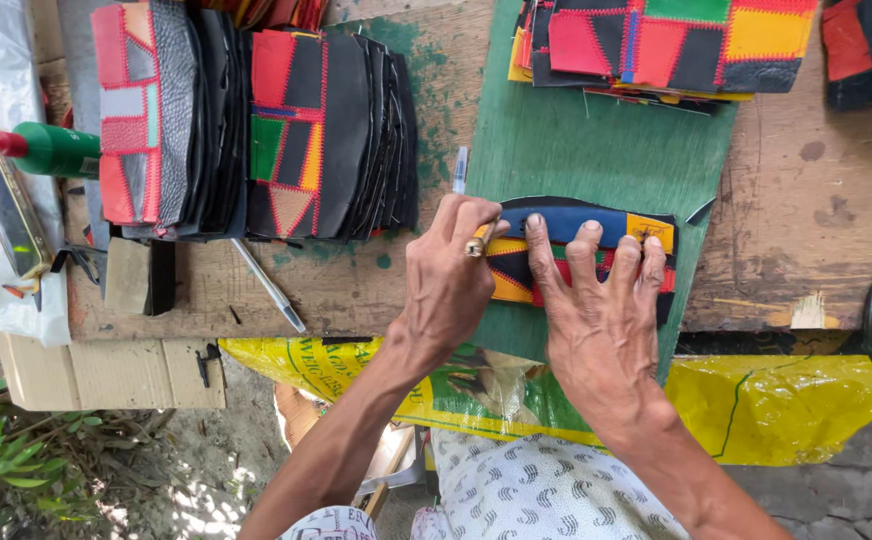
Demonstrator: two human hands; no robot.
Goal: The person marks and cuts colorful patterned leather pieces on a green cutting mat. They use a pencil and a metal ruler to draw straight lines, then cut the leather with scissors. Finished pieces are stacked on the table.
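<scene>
From the head camera, looking straight down, we see our left hand point(446, 285) pinching a pen point(463, 195), its grip closed around the barrel with the tip pointing away from us along the upper curved edge of a patchwork leather piece point(576, 235). That piece, stitched from blue, yellow, red and black panels, lies on a green board point(596, 150) set on the worn wooden counter point(806, 200), right in front of us. Our right hand point(601, 320) holds nothing; it lies flat on the piece with fingers spread, pinning it down.

To do this marking well, we judge that the flat hand should press evenly near the edge being traced so the leather cannot creep, and that the pen should stay close against the curve and move in one smooth pass.

To the left, two stacks of finished patchwork pieces point(256, 130) stand on edge, and a green bottle with a red nozzle point(51, 148) lies beside them. A second pen point(268, 285) rests on the counter below the stacks. More colourful pieces point(676, 40) are piled at the top of the green board. A yellow printed sack point(756, 400) hangs over the counter's near edge.
</scene>
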